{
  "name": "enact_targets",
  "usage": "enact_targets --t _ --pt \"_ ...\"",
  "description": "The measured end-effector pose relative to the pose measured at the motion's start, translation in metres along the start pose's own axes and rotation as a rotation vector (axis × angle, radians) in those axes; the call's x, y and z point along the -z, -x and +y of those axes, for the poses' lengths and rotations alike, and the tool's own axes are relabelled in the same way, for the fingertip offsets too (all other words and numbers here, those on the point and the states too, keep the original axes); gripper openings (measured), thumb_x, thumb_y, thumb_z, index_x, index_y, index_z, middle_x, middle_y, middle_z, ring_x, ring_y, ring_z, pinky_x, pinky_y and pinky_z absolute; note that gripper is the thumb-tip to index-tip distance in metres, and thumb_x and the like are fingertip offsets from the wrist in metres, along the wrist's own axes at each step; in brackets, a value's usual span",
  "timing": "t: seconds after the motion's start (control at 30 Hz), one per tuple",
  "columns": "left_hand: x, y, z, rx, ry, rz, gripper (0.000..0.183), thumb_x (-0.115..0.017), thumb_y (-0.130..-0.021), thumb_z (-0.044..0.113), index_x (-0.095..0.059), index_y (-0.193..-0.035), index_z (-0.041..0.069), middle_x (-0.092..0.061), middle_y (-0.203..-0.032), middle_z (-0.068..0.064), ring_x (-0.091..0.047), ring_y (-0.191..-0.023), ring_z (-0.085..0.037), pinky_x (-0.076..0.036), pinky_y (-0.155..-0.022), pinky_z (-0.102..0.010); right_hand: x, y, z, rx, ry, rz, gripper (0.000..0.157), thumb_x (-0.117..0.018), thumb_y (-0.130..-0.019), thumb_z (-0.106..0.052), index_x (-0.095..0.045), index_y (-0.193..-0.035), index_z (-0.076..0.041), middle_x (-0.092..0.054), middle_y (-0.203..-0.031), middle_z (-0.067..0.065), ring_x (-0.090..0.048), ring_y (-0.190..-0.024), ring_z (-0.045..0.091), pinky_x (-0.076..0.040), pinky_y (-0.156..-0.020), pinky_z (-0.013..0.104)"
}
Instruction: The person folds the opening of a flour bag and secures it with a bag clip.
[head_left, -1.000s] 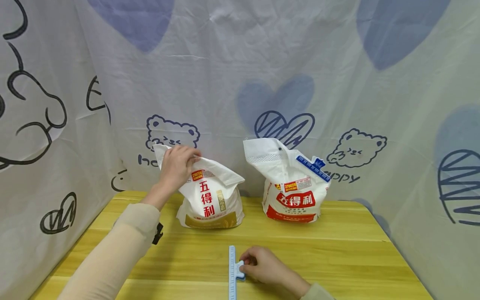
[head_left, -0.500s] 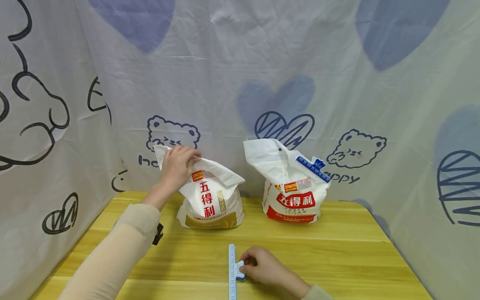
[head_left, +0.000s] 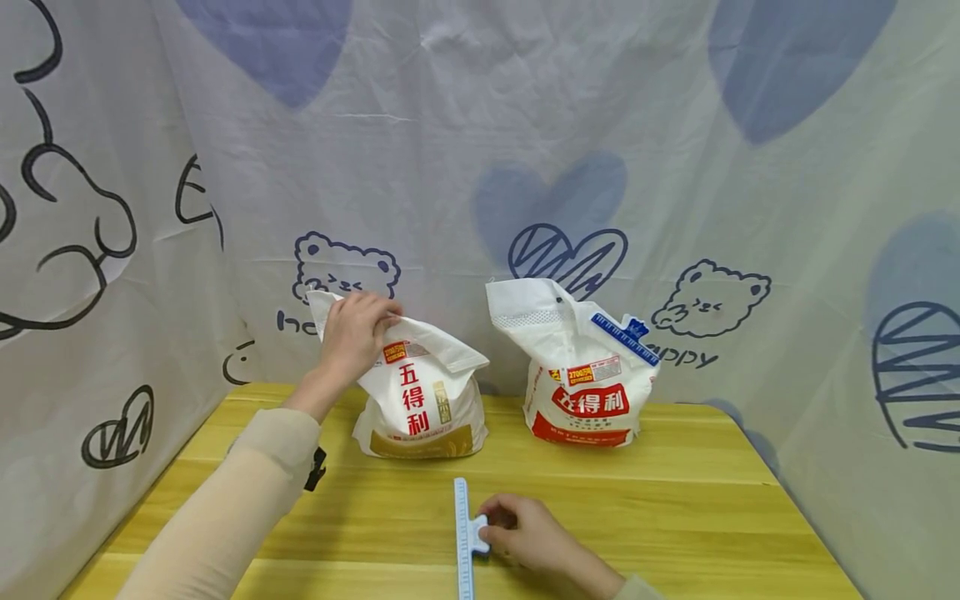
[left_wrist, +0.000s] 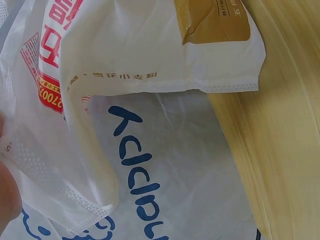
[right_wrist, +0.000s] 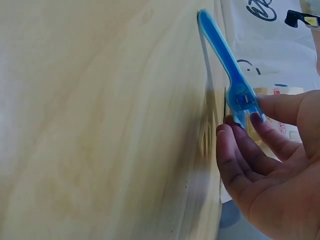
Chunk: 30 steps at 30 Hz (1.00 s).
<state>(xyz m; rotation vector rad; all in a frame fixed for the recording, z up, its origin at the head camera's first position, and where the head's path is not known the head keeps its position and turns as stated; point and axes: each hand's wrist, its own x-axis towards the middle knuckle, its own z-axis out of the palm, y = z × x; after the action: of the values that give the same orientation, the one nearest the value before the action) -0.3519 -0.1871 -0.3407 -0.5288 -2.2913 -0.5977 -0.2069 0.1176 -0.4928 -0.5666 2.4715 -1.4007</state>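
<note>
A white flour bag with red lettering and a gold base [head_left: 427,400] stands on the table, its top folded over. My left hand [head_left: 352,329] grips that top at its left side; in the left wrist view only a bit of a finger [left_wrist: 7,192] shows beside the bag [left_wrist: 135,55]. Near the front of the table, my right hand [head_left: 528,533] pinches the tab of a long light blue bag clip [head_left: 462,537]. In the right wrist view, thumb and fingers hold the clip [right_wrist: 220,50] by its handle end, and its bar looks raised off the wood.
A second flour bag [head_left: 588,404], with a red label, stands to the right. A dark blue clip [head_left: 626,337] sits across its folded top. Behind the wooden table [head_left: 675,492] hangs a printed cloth [head_left: 442,192], with more cloth at both sides.
The light blue clip has shifted slightly away from me and tilted a little, with my right hand on its tab. My left hand and both bags have stayed in place.
</note>
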Motion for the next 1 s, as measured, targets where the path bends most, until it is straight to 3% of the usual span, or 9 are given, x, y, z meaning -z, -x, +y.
enact_targets --t 0.5,0.83,1.0 --pt "-0.001 0.001 0.0 -0.008 -0.002 0.009 0.011 -0.068 -0.1 0.016 -0.073 -0.109 0.011 -0.074 -0.109 -0.009 -0.06 -0.11 -0.033 -0.037 -0.113 -0.058 -0.001 0.003 -0.007 0.069 -0.208 0.018 0.028 -0.072 -0.096 -0.008 -0.067 -0.121 0.005 -0.069 -0.108 0.009 -0.066 -0.09 0.017 -0.063 -0.073 0.031" --pt "-0.001 0.003 -0.001 -0.002 -0.005 0.014 0.011 -0.067 -0.101 0.016 -0.073 -0.109 0.011 -0.074 -0.108 -0.009 -0.06 -0.11 -0.033 -0.038 -0.112 -0.057 0.002 0.0 -0.018 0.053 -0.234 0.067 0.037 -0.076 -0.094 -0.01 -0.066 -0.127 0.004 -0.068 -0.116 0.01 -0.066 -0.1 0.022 -0.056 -0.078 0.021" --pt "-0.002 0.003 -0.001 -0.002 -0.005 0.009 0.012 -0.067 -0.101 0.016 -0.073 -0.11 0.011 -0.074 -0.109 -0.009 -0.06 -0.111 -0.033 -0.037 -0.112 -0.057 0.003 -0.001 -0.023 0.065 -0.317 0.101 0.04 -0.076 -0.094 -0.009 -0.064 -0.129 0.008 -0.069 -0.118 0.013 -0.067 -0.103 0.023 -0.056 -0.083 0.02"
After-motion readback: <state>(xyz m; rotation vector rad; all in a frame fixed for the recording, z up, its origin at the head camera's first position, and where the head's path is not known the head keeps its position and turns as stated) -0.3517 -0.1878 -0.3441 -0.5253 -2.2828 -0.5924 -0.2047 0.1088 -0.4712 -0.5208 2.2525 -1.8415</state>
